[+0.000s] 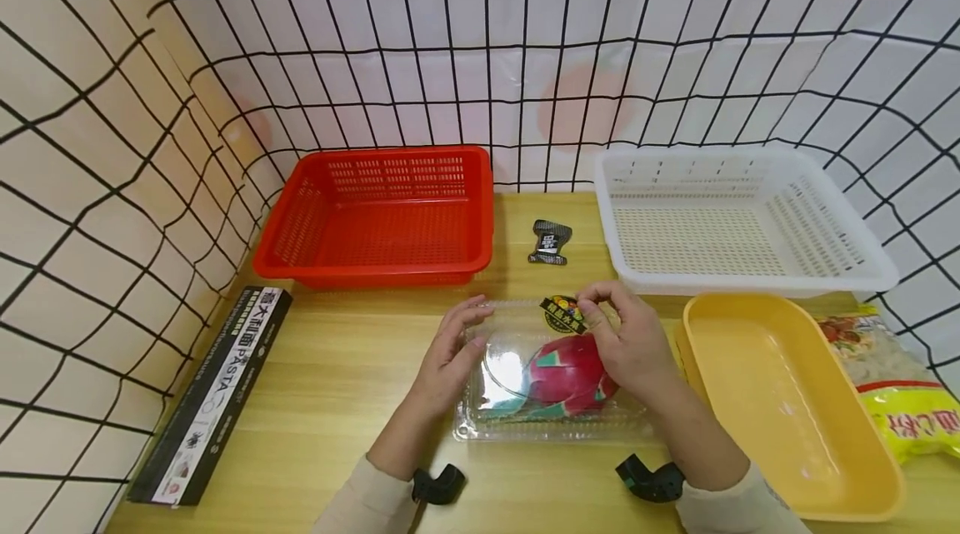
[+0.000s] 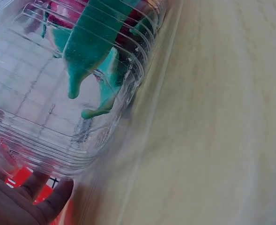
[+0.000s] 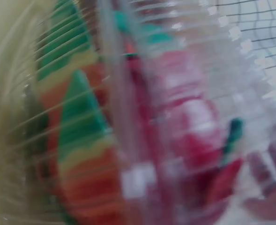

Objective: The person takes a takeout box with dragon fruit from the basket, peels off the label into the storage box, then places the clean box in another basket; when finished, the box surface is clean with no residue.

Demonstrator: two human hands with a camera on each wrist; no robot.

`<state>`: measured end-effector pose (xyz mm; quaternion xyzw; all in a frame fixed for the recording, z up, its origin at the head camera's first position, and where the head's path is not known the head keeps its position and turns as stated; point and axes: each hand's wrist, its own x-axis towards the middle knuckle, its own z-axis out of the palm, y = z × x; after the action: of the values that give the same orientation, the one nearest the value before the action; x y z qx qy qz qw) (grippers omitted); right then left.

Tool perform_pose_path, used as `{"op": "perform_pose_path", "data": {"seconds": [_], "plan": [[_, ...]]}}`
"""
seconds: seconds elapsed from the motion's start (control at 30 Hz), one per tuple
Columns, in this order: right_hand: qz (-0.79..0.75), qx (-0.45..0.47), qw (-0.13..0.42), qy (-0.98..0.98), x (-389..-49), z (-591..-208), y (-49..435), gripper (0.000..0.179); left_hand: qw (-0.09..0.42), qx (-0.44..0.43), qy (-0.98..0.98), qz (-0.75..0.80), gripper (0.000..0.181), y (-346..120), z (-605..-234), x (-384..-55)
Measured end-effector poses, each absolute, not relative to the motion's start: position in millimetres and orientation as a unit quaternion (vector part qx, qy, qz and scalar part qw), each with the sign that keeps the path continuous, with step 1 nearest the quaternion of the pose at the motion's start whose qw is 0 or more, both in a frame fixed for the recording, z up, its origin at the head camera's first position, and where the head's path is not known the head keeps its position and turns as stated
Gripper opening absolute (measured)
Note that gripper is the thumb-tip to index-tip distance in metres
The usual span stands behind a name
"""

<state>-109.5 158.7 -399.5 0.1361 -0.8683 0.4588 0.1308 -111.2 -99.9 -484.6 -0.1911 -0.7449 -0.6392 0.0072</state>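
A clear plastic clamshell box [image 1: 555,431] lies on the table in front of me, with a pink and green dragon fruit [image 1: 566,376] inside. On its far part sits a black and gold label [image 1: 561,315]. My left hand [image 1: 446,359] holds the box's left side, thumb over the lid and fingers around the far corner. At the far right, my right hand [image 1: 636,344] grips the lid's edge, thumb and forefinger beside the label. Green fruit tips [image 2: 93,42] show through the ribbed wall in the left wrist view. The right wrist view, blurred, shows the fruit [image 3: 189,126] close up.
Behind are a red basket [image 1: 390,271], a small black packet [image 1: 550,242] and a white basket [image 1: 757,280]. A yellow tray [image 1: 787,401] stands right, beside a noodle bag [image 1: 900,392]. A black pasta box [image 1: 213,392] lies left. Black wire mesh [image 1: 487,59] encloses the table.
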Motion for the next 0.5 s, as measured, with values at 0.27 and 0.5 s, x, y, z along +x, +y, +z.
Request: {"op": "perform_pose_path", "data": {"seconds": [0.27, 0.5], "plan": [[0.407, 0.092, 0.152, -0.896, -90.1, -374.1, 180.4, 0.008, 0.009, -0.194, -0.749, -0.633, 0.038, -99.6, -484.2, -112.2], [0.353, 0.064, 0.151, -0.921, -78.7, -366.0, 217.8, 0.009, 0.01, -0.195, -0.753, -0.629, 0.039, -99.2, -483.5, -111.5]]}}
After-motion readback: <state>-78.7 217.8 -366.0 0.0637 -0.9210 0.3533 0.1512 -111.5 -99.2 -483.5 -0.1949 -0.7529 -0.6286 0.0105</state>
